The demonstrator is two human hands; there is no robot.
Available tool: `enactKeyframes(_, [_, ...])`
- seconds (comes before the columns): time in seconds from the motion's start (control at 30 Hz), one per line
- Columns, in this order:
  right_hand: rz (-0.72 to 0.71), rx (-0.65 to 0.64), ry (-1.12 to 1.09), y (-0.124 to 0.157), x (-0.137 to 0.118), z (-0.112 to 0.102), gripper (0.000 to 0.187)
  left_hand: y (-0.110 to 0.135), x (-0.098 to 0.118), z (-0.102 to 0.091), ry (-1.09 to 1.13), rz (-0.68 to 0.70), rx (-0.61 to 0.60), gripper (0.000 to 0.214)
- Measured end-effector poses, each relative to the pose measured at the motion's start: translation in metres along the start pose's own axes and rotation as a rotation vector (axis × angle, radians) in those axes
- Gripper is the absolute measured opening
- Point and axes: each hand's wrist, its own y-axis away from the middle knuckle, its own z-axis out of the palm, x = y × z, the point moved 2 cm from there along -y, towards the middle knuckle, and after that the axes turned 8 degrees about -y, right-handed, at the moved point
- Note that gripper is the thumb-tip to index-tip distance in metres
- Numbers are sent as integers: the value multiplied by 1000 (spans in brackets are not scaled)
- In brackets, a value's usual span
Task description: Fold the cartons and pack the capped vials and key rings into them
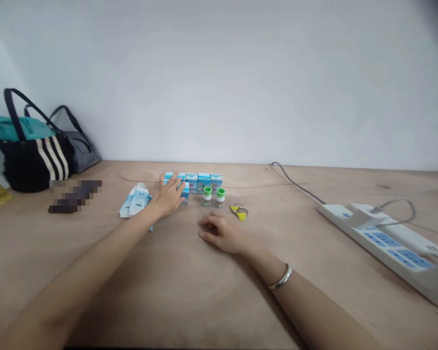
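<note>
My right hand (221,233) is nearest, lying on the plywood tabletop (175,287) with its fingers loosely curled and nothing in them, and a silver bangle (282,277) circles my right wrist. My left hand (169,196) is open with its fingers spread, lying over the left end of the row of small blue-and-white boxes (199,181), the landmark I'm placing everything by. It covers part of that row and one box (184,193) standing just in front of it, but I can't tell whether it's gripping anything. Just in front of the row, to the right of my left hand, stand two small glass bottles with green caps (213,196). Farther right of the row and near my right hand lies a yellow key ring (239,212). Left of the row, just beside my left hand, lie some pale blue cartons (136,200). Well to the right of the row, a white power strip (383,238) sits on the table, with a grey cable (295,182) running back from it. Well to the left are a pixelated dark object (75,196), a black tote bag with white stripes (32,163) holding teal cloth (18,127), and a grey striped bag (81,150). Behind the row rises a white wall (219,73).
</note>
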Motion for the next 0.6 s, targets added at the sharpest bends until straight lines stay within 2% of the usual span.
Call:
enactKeyframes(0.13, [36, 34, 1, 1, 0, 1, 21, 15, 7, -15, 151, 40, 40, 31])
enactKeyframes(0.23, [42, 145, -63, 3, -1, 0, 49, 33, 18, -31, 332, 95, 25, 33])
enactKeyframes(0.3, [-8, 202, -135, 3, -5, -3, 69, 48, 26, -38, 479, 114, 10, 37])
enactKeyframes(0.33, [-42, 209, -166, 2, -8, -4, 74, 56, 30, -40, 553, 105, 17, 39])
enactKeyframes(0.4, [-104, 200, -206, 0, -16, -5, 71, 70, 37, -40, 684, 36, 64, 45])
enactKeyframes(0.47, [-138, 196, -221, -3, -24, -6, 60, 80, 40, -35, 783, -82, 116, 55])
enactKeyframes(0.6, [-133, 204, -185, -7, -38, -9, 37, 91, 43, -20, 899, -254, 163, 69])
